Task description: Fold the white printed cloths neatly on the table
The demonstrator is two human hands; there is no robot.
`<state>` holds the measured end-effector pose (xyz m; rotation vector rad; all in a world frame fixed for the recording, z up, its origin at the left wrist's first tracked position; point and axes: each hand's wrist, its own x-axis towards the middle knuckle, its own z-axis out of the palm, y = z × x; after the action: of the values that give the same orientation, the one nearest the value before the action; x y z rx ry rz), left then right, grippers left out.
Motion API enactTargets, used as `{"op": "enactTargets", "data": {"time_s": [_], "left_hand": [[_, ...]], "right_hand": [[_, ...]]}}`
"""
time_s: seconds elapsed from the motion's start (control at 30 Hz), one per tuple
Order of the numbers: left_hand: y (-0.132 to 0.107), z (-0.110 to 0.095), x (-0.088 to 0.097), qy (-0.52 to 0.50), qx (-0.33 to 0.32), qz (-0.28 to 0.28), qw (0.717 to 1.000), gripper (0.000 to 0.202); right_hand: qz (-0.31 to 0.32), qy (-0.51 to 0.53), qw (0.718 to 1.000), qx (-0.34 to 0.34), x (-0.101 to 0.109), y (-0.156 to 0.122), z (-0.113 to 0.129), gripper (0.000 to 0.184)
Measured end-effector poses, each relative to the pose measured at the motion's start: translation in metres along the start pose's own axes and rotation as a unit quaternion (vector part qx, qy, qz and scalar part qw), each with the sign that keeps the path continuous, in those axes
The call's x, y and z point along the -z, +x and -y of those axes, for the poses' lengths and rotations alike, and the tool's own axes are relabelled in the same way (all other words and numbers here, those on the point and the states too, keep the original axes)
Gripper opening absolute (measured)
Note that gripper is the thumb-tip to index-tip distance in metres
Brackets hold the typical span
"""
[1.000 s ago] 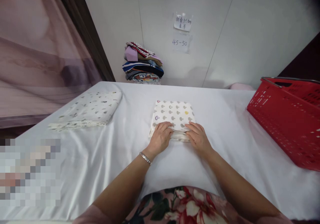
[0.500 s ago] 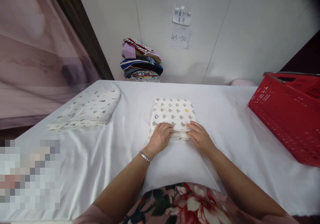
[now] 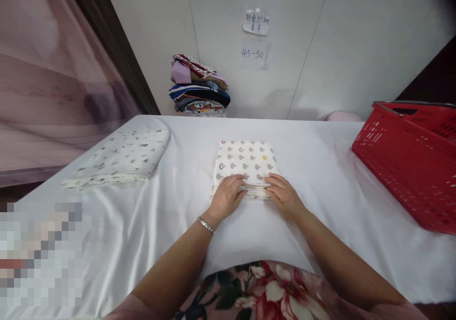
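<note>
A folded white cloth with a mushroom print lies in the middle of the white-covered table. My left hand rests on the cloth's near left corner, fingers curled over the edge. My right hand lies on the near right corner in the same way, fingertips on the folded layers. Both hands press on the near edge of the cloth. A bracelet is on my left wrist.
A second folded printed cloth lies at the table's left. A red plastic basket stands at the right. A pile of folded colourful clothes sits at the back by the wall, under two paper notes.
Both hands have stayed on the near edge of the cloth. Only the camera has shifted slightly.
</note>
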<state>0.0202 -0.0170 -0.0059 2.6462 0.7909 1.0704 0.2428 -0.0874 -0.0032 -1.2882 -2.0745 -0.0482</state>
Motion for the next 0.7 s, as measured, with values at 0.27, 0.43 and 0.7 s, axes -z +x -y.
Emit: {"op": "enactTargets", "data": {"time_s": [0.27,0.43,0.7], "left_hand": [[-0.0006,0.0003,-0.0010,0.012,0.005,0.032,0.999,0.019],[0.0006,0.0004,-0.0015,0.010,0.000,0.018,1.000,0.015],[0.0028,-0.0037,0.0017,0.017,0.019,-0.006,1.000,0.013]], "right_hand": [[0.005,0.009,1.000,-0.002,0.0000,-0.0003,-0.0001,0.022],[0.002,0.012,1.000,-0.002,0.0008,-0.0003,0.0002,0.022],[0.002,0.010,1.000,-0.011,-0.0010,-0.0009,-0.0005,0.020]]}}
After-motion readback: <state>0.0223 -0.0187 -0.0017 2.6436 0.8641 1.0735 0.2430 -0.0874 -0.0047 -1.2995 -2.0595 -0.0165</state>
